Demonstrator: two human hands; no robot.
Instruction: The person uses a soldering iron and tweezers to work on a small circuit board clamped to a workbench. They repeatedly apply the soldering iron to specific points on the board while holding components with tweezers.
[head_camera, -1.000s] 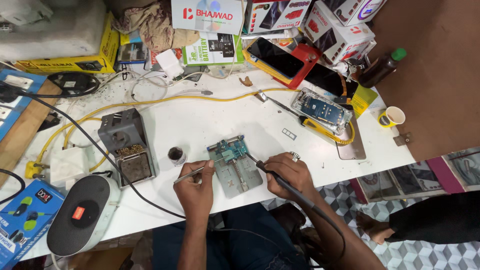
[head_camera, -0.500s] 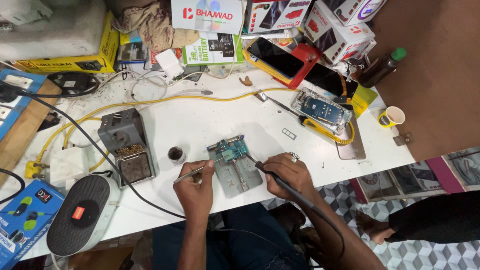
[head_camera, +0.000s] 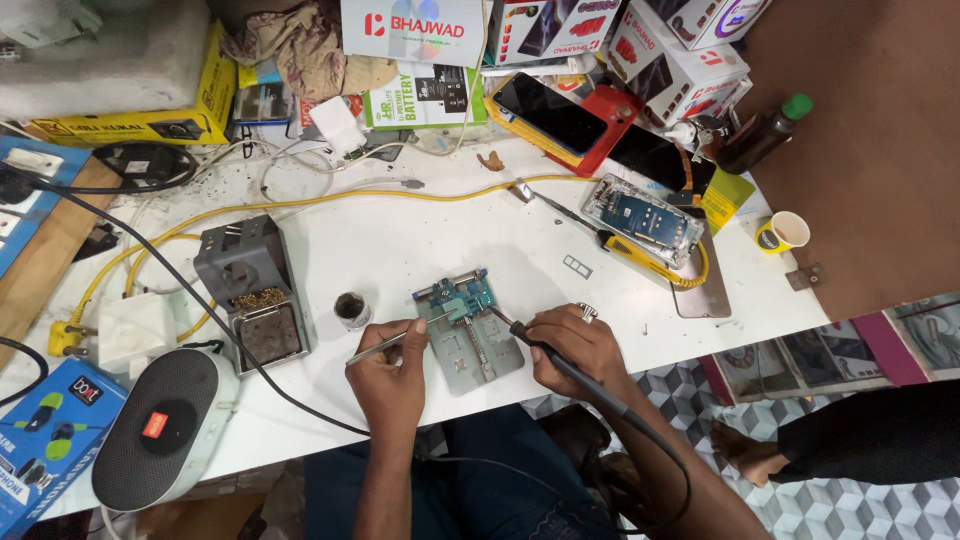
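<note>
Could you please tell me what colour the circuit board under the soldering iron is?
The circuit board is blue-green, seen in the head view.

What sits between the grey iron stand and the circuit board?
In the head view, a small round pot stands on the white table between the stand and the board. The tweezers in the left hand lie just below that stretch.

Pretty cluttered white table (head_camera: 420, 250): a grey soldering stand (head_camera: 250, 290) with brass wool on the left, a round grey speaker (head_camera: 165, 428) near the front edge, a yellow cable (head_camera: 330, 200) snaking across, a paper cup (head_camera: 783, 232) and a brown bottle (head_camera: 762, 132) far right.
</note>
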